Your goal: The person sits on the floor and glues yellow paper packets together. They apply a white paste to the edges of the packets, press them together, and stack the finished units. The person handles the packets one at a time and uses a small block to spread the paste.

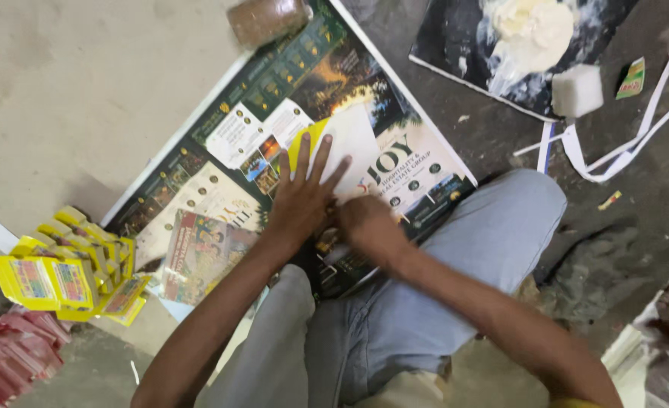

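Head view shows the left hand [302, 198] spread flat, fingers splayed, pressing on a white sheet [352, 143] with a yellow edge that lies on a printed poster [221, 143]. Just beside it, toward the person's knees, the right hand [366, 225] is curled closed at the sheet's near edge; whether it pinches anything cannot be told. On the poster's left edge sits a stack of yellow packets [62, 272]. Beyond the poster's far right corner lies a dark board [455, 38] with a white lump [532, 26].
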Tool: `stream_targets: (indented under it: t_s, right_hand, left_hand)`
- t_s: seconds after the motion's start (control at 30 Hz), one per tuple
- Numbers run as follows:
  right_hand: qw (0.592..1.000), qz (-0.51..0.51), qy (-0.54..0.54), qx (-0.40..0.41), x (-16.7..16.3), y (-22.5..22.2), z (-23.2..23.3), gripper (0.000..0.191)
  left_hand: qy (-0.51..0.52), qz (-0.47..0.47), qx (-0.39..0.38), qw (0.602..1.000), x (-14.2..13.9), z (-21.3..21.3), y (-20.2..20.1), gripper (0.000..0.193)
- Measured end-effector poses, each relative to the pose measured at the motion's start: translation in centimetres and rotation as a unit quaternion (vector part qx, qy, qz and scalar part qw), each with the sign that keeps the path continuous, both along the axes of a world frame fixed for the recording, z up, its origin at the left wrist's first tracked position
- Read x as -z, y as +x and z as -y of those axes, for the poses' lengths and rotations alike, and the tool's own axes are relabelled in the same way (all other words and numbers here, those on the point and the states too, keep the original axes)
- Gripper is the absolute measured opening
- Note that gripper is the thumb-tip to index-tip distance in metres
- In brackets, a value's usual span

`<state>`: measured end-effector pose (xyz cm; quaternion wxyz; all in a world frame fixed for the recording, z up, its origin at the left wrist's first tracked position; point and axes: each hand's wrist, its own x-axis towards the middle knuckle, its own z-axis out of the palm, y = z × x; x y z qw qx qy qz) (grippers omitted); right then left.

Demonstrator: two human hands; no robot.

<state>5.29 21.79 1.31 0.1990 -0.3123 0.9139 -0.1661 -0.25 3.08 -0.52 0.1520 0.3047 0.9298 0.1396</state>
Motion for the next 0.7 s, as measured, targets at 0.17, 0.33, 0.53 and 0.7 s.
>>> stream_targets:
  t_s: [0.17,0.33,0.53,0.7]
  right_hand:
    - [0.989,0.0,-0.037,-0.141,-0.4,4.9,0.6,0.028]
    - [0.966,0.074,-0.222,-0.107,-2.4,-0.4,0.0,0.035]
    - [0.972,-0.058,-0.224,-0.046,-1.2,-10.4,1.8,0.051]
    - [0.948,0.021,-0.318,0.017,1.6,-13.1,1.7,0.028]
  left_hand:
    - [0.008,0.0,-0.003,1.0,-0.3,0.1,0.1,0.074]
    - [0.004,-0.031,-0.001,1.0,0.3,0.5,0.1,0.074]
    - [-0.036,0.078,0.011,0.996,1.3,1.0,-0.6,0.057]
    - [0.063,0.109,-0.041,0.991,1.7,0.7,-1.1,0.066]
